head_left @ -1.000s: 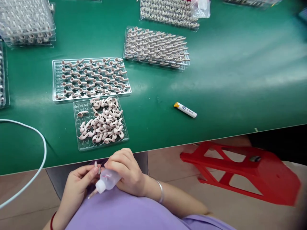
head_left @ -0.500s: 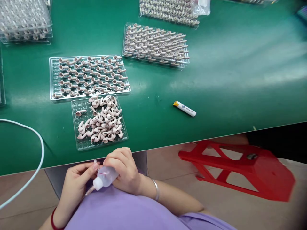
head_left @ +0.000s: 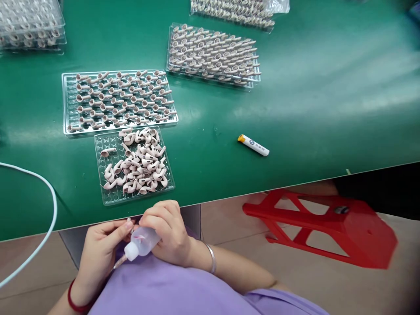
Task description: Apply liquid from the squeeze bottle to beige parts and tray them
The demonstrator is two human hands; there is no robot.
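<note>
My right hand [head_left: 169, 232] is wrapped round a translucent squeeze bottle [head_left: 146, 240] with a white cap. The bottle tilts so its thin nozzle points down and to the left, near my lap. Close beside it, my left hand [head_left: 101, 245] pinches a small pale piece, apparently an earbud shell [head_left: 129, 220], mostly covered by the fingers. Both hands are just below the table edge. In front of them lies a small clear tray [head_left: 110, 199] with a loose heap of pale earbud shells [head_left: 141, 164]. One shell [head_left: 107, 152] sits apart on its left side.
Behind the heap, a larger clear tray [head_left: 67, 103] carries rows of shells. More filled trays [head_left: 213, 54] stand further back, with stacked trays [head_left: 31, 26] at back left. A white lighter [head_left: 257, 146] lies to the right. A pale cable [head_left: 49, 192] curves at left; a red stool [head_left: 357, 232] is below right.
The camera view has shifted slightly, so the trays appear a little higher and further left. Both hands keep nearly the same hold, with the bottle and small piece still in them.
</note>
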